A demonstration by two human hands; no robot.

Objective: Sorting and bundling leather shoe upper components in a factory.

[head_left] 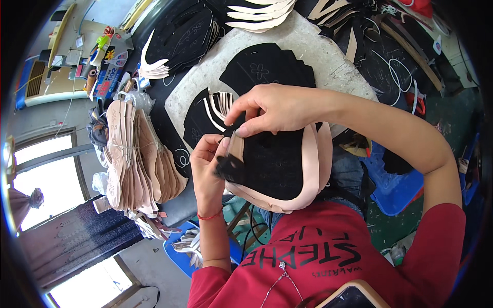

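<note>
My left hand [206, 167] pinches a small beige-and-black piece [236, 148], which looks like cut leather or fabric. From the other side, my right hand [272, 110] bends over the upper end of it, thumb and fingers closed there. Beneath both hands, black panels with a wide beige border [309, 164] rest over my lap, curved at the lower end. Beyond my right hand lies a stack of black panels [264, 64] marked with a flower outline. Several narrow beige strips [218, 109] lie on another black panel [195, 120] beside my fingers.
A worn pale board [328, 56] covers the table. Bundled beige pieces [136, 159] stand at its left. More black panels [179, 41] and curved beige pieces [259, 15] lie at the far side. A blue bin [393, 190] is at my right; a phone [354, 297] shows at the lower edge.
</note>
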